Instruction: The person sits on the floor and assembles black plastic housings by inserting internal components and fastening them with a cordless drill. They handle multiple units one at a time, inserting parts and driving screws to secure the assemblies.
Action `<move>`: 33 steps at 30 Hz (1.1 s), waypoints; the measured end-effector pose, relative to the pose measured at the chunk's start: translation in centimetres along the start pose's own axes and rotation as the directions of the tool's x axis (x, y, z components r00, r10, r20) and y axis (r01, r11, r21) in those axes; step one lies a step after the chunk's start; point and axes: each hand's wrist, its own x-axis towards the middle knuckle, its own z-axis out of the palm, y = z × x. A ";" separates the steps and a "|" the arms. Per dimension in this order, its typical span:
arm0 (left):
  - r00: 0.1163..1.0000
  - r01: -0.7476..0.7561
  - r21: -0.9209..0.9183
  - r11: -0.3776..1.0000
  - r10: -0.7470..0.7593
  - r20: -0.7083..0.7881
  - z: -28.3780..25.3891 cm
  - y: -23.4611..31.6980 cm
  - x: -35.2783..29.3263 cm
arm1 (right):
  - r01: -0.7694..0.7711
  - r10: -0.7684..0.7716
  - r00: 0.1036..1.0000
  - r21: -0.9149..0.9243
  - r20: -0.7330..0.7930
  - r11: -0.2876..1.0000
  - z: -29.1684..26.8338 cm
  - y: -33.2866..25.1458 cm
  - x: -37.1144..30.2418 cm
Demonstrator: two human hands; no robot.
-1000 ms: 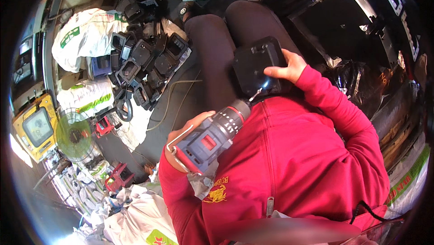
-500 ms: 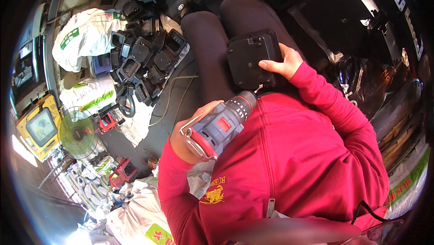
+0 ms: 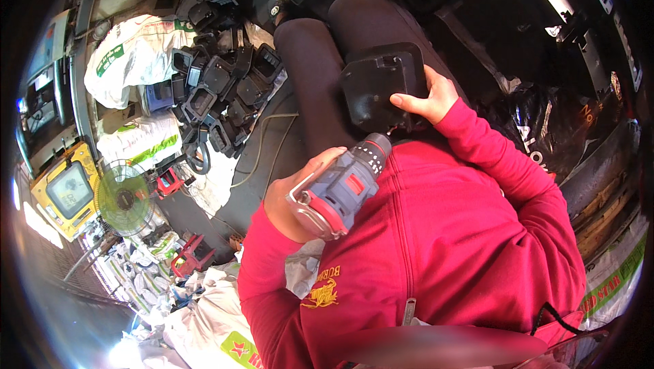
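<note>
Gripped in my left hand (image 3: 293, 202) is a grey and red cordless drill (image 3: 344, 188), its chuck pointing up and to the right. The drill's handle is hidden beneath its body. Just beyond the chuck is the lower edge of a black plastic housing (image 3: 371, 93), squarish with rounded corners. Whether the bit touches the housing I cannot tell. My right hand (image 3: 436, 100) is closed on the housing's right side, thumb on top and the other fingers hidden beneath. The housing rests over my thighs (image 3: 310, 62), tilted.
Many similar black housings (image 3: 218, 76) lie heaped on the left. Around them are white sacks (image 3: 133, 59), a green fan (image 3: 124, 199), a yellow-framed scale display (image 3: 68, 188) and a red stool (image 3: 193, 255). A cable (image 3: 253, 158) crosses the floor. Black plastic bags (image 3: 531, 124) lie at right.
The housing has tilted in my right hand, so its face looks darker and more slanted. The drill has shifted slightly up and to the right, its chuck still close to the housing's lower edge.
</note>
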 end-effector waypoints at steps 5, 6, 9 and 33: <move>0.995 -0.098 0.239 0.966 0.103 -0.009 -0.3 1.6 0.4 | 0.055 -0.034 0.996 0.241 -0.087 0.969 -0.4 0.0 -0.1; 0.997 -0.074 0.146 0.986 0.071 0.025 -0.4 1.5 0.9 | 0.053 -0.030 0.995 0.259 -0.093 0.965 -0.6 0.0 0.0; 0.995 0.035 -0.047 0.998 -0.030 0.099 -0.1 0.8 2.0 | 0.061 -0.034 0.993 0.239 -0.117 0.969 -0.8 0.0 0.1; 0.998 -0.055 0.111 0.992 0.057 -0.020 -0.8 2.9 3.6 | -0.056 0.062 0.998 0.218 -0.020 0.974 -1.2 1.0 1.9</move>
